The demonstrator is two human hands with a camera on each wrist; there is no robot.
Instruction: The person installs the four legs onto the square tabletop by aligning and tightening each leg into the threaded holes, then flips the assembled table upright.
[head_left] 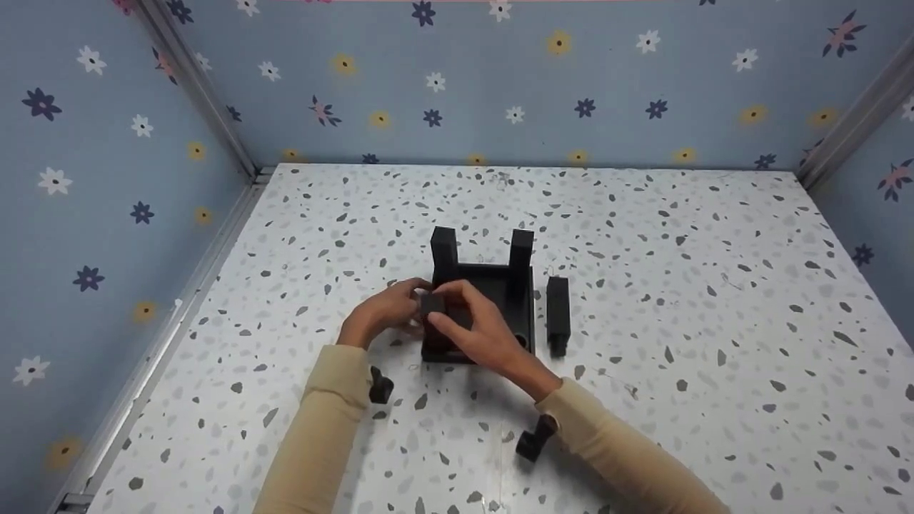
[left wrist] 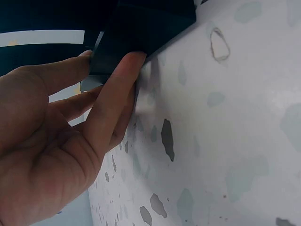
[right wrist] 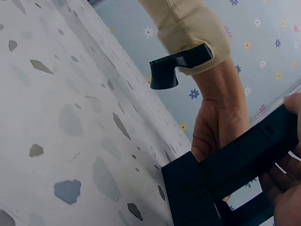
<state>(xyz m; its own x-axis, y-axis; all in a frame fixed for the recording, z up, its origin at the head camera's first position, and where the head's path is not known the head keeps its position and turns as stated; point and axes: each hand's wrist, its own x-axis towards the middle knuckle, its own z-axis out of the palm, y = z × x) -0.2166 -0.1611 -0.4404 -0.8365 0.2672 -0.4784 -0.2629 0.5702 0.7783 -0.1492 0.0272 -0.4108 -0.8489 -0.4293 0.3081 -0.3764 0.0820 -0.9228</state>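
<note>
Right wrist view shows the right hand (head_left: 487,330) pinching a black post (right wrist: 249,154) whose small, unreadable mark (right wrist: 269,129) the head view misses, then the black frame (right wrist: 190,190) beneath on the speckled table (head_left: 678,300), touched by the left hand (head_left: 387,308), fingers (left wrist: 111,99) nearly straight.

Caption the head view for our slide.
Right hand grips one post at a black base, left hand alongside; another post lies to the right.
</note>
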